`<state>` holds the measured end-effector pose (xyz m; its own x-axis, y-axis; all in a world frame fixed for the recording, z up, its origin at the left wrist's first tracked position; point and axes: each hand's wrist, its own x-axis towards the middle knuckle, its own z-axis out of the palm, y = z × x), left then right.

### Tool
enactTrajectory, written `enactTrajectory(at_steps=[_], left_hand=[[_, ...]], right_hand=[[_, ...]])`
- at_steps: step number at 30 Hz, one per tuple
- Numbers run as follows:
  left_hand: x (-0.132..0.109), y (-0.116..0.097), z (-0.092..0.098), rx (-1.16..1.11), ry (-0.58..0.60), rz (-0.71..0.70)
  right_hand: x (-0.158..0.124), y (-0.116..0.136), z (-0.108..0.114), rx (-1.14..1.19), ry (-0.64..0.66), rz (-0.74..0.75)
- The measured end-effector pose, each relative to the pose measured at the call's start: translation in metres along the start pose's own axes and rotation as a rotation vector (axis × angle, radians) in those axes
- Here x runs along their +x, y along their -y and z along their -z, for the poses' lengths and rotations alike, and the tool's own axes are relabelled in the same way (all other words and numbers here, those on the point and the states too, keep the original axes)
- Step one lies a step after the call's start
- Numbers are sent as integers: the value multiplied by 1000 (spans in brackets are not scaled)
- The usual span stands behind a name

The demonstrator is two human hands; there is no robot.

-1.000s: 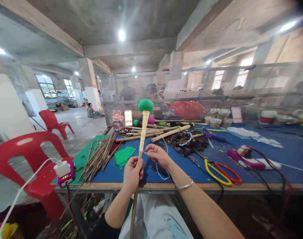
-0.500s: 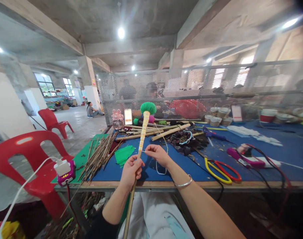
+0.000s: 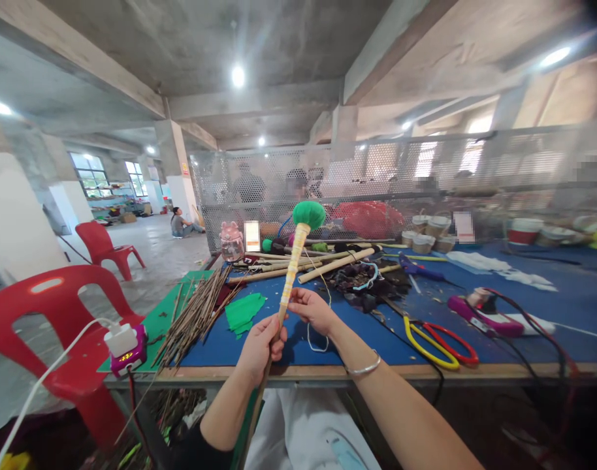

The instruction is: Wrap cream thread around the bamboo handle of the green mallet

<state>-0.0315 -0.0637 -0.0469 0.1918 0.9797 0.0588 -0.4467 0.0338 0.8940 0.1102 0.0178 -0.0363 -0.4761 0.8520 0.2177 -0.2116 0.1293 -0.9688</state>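
A wooden stick with a round green head (image 3: 309,215) slants up over the table, its upper shaft wrapped in a yellow and white band (image 3: 292,266). My left hand (image 3: 264,341) is closed around the stick just below the wrapping. My right hand (image 3: 312,309), with a silver bangle at its wrist, pinches at the lower end of the wrapping. A thin white string (image 3: 318,348) hangs from there and loops down beside my right fingers. On the table left of my hands lies a piece of green cloth (image 3: 244,312).
Thin brown twigs (image 3: 195,316) lie in a bundle at left. Large scissors with yellow and red handles (image 3: 440,346) and a purple power strip (image 3: 484,313) lie at right. Bamboo sticks (image 3: 338,262) are behind my hands, before a mesh screen. A red chair (image 3: 58,300) stands left.
The stick has tilted, its green head shifting right and slightly down. My right fingers have come in from beside the stick, drawing closer against the wrapping.
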Motion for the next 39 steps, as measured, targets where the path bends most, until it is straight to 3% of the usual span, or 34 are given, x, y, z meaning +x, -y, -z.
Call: enactTrajectory(at_steps=[8, 17, 21, 28, 31, 36, 39], left_hand=[[-2, 9, -6, 350, -62, -114], [-4, 17, -7, 676, -197, -248], [-6, 14, -6, 705, -184, -242], [-7, 11, -6, 596, -45, -65], [-8, 9, -7, 627, -44, -114], [-8, 14, -8, 715, -195, -382], [-8, 22, -8, 634, -368, -369]], right_hand=[[-3, -2, 4, 6, -17, 33], [-3, -2, 4, -59, 22, -47], [-4, 0, 5, -20, 10, -46], [-9, 8, 9, -2, 42, 74], [-10, 8, 11, 11, 50, 87], [-10, 7, 12, 30, 52, 118], [-10, 7, 11, 15, 42, 135]])
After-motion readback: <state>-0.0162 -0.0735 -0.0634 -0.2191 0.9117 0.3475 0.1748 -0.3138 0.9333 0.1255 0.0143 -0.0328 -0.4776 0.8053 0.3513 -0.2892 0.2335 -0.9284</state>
